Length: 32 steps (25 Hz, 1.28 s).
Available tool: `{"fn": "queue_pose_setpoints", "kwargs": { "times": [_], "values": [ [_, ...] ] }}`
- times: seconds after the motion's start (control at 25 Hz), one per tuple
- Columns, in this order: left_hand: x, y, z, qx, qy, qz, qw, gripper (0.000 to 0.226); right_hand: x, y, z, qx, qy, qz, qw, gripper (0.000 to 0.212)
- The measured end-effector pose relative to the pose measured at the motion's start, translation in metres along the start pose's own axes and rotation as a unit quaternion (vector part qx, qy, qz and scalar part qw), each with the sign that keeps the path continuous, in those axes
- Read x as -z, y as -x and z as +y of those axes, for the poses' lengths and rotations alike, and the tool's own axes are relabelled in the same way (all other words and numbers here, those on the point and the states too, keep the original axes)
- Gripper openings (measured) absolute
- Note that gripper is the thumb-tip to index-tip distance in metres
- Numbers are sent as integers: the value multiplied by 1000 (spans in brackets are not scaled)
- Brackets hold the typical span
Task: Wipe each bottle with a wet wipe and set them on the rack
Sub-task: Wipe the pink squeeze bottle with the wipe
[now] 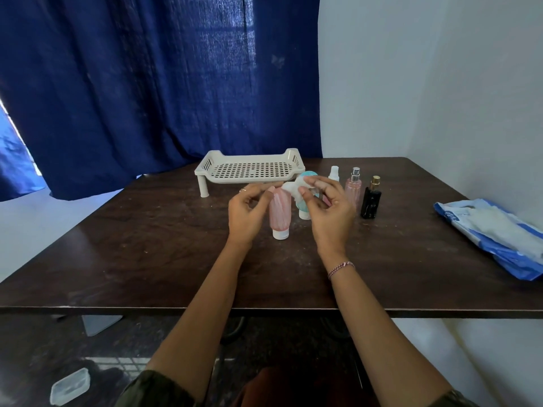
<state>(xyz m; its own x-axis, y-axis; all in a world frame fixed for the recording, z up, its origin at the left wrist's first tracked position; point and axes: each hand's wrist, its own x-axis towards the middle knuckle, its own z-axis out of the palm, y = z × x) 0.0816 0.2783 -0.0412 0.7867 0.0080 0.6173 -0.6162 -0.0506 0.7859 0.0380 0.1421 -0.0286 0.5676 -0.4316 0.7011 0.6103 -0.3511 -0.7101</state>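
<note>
A: Right hand [329, 212] and left hand [249, 212] pinch the wet wipe [291, 189] by their fingertips, likely spreading it for a full swipe.
B: The pink bottle [279, 212] stands right beneath. The rack [249, 168] at twelve o'clock holds no bottle yet.

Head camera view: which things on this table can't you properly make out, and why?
Teal bottle: head view, mostly hidden behind the right hand and the wet wipe it pinches.
Wet wipe pack: head view, cut off by the right edge; print too small to read.
Black spray bottle: head view, label too small to read.
Left hand: head view, unclear whether its fingers touch the wet wipe.
</note>
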Motion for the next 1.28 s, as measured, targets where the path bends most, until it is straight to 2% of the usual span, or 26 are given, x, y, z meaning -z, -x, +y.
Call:
{"fn": "queue_pose_setpoints", "kwargs": {
  "times": [0.12, 0.4, 0.6, 0.76, 0.96, 1.16, 1.28],
  "values": [
    [1, -4, -2, 53, 64, -28, 996, 25, 0, 2, -2, -33, -53, 3, 998, 28],
    [2, -3, 2, 103, 110, -42, 988, 28, -4, -10, -4, -27, -33, 18, 999, 27],
    [0, -7, 6, 121, 149, -73, 979, 43, -8, -7, 13, 9, 35, -32, 999, 29],
    [0, -7, 2, 162, 162, -100, 968, 34, -10, -5, 11, 24, 45, -66, 997, 32],
    [0, -9, -1, 170, 209, -111, 957, 32, -11, -5, 11, 75, 79, -67, 992, 31],
    [1, -10, -3, 169, 211, -138, 953, 28, -11, -2, 13, 173, 174, -99, 964, 29],
    [4, -10, -4, 168, 216, -147, 951, 25, -11, -1, 13, 188, 189, -116, 957, 29]
  ]
}}
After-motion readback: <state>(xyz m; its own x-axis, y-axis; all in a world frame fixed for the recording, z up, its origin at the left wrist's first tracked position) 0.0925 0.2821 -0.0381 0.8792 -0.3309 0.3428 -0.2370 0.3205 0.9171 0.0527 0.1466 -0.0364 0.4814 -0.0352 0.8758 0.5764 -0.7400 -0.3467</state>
